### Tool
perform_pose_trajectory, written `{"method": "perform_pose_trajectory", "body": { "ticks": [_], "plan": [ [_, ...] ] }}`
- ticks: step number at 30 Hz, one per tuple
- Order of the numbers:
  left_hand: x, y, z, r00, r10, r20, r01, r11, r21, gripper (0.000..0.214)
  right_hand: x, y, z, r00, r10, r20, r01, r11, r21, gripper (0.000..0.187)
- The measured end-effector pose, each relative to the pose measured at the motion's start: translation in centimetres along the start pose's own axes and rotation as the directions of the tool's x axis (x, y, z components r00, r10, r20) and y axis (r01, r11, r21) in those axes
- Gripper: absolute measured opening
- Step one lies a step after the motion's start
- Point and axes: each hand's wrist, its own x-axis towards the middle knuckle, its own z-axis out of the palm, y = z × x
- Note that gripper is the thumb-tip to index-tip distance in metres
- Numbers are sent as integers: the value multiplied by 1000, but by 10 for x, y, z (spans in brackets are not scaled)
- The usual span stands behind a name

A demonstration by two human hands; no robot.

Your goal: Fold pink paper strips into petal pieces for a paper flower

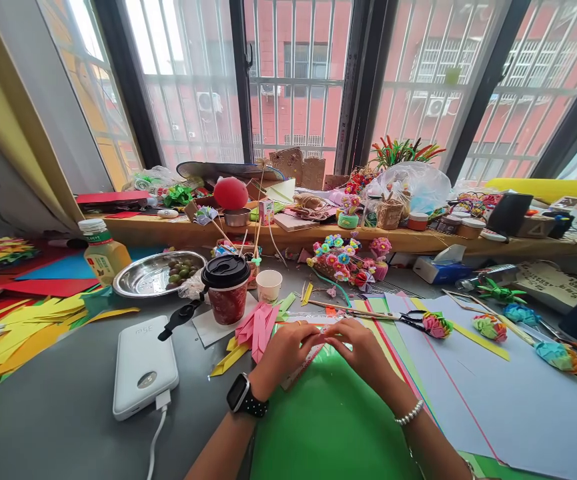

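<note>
My left hand (284, 348), with a black watch on the wrist, and my right hand (363, 349), with a bead bracelet, meet over a green paper sheet (328, 420). Both sets of fingers are pinched together on a small strip of paper (324, 338) between them. A pile of folded pink paper pieces (257, 327) lies just left of my left hand. Scissors (408, 320) lie beyond my right hand, next to a folded paper ball (437, 325).
A white power bank (144, 365) with a cable lies at left. A lidded red cup (227, 289), a small paper cup (269, 285), a steel bowl (155, 273) and a bottle (102, 253) stand behind. Coloured paper strips (13, 333) pile up at far left; the windowsill is crowded with craft things.
</note>
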Motion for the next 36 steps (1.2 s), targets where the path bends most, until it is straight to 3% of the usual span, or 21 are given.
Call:
{"method": "perform_pose_trajectory", "body": {
  "ticks": [3,10,12,16,20,24,27,31,33,36],
  "plan": [
    [0,-3,0,1000,-8,-17,8,1000,-10,19,0,-1,3,1000,30,-9,-31,999,-40,13],
    [2,-17,-9,974,-119,-192,123,992,12,21,-1,7,1,997,70,-45,-73,996,-59,14],
    [2,-13,-8,984,-77,-161,76,997,-14,21,-2,4,2,999,41,-26,-42,998,-40,14],
    [0,-4,-2,1000,-2,4,2,1000,-14,18,-2,-1,4,1000,0,4,0,1000,-22,16],
    [1,-6,-3,998,-49,-32,49,999,1,19,-1,9,-2,995,80,-63,-84,994,-68,18],
    [2,-11,-9,995,-79,-57,78,997,-3,19,-1,28,-10,965,160,-207,-188,974,-125,20],
    [2,-11,-10,994,-88,-62,88,996,-2,20,0,30,-13,947,174,-270,-196,979,-55,21],
    [1,-3,-7,999,-53,0,53,998,-18,18,1,14,-6,993,38,-112,-36,999,14,18],
    [1,-1,-6,999,-42,9,42,999,-22,18,1,7,-3,999,39,3,-39,999,28,14],
    [2,-6,-7,999,-47,-26,46,998,-31,19,1,7,-3,997,81,8,-81,997,11,15]
  ]
}}
